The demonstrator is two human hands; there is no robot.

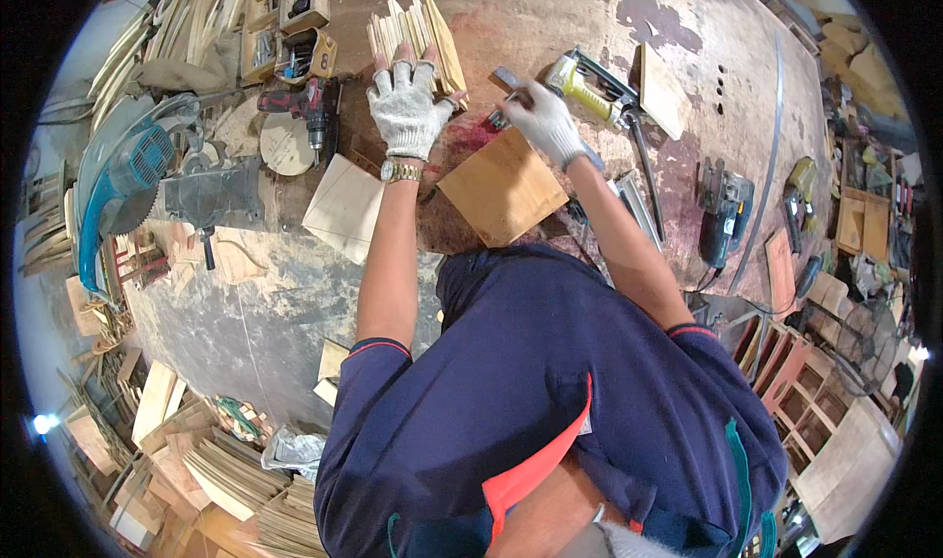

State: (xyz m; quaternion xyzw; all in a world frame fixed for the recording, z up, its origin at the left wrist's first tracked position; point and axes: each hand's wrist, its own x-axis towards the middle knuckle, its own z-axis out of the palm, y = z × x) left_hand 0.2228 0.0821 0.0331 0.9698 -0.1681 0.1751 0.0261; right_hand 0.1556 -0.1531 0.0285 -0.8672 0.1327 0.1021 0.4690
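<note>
My left hand (pixel 407 116), in a white knit glove with bare fingertips, lies with its fingers spread on the near end of a bundle of thin wooden strips (pixel 447 52). To its right, my gloved right hand (pixel 546 124) has its fingers curled in beside a short, flat grey metal piece (pixel 507 79). What its fingers hold is partly hidden, and I cannot make out its kind. A square brown wooden board (pixel 503 190) lies tilted on the bench just below the right hand. Beyond that hand rests a yellow-green air nailer (pixel 586 86).
A red cordless drill (pixel 312 111) and a blue miter saw (pixel 138 165) stand at the left. Small wooden boxes (pixel 306 55) hold hardware. A pale board (pixel 344 209) lies by my left wrist, another board (pixel 664 91) beyond the nailer. A jigsaw (pixel 725 209) sits at the right.
</note>
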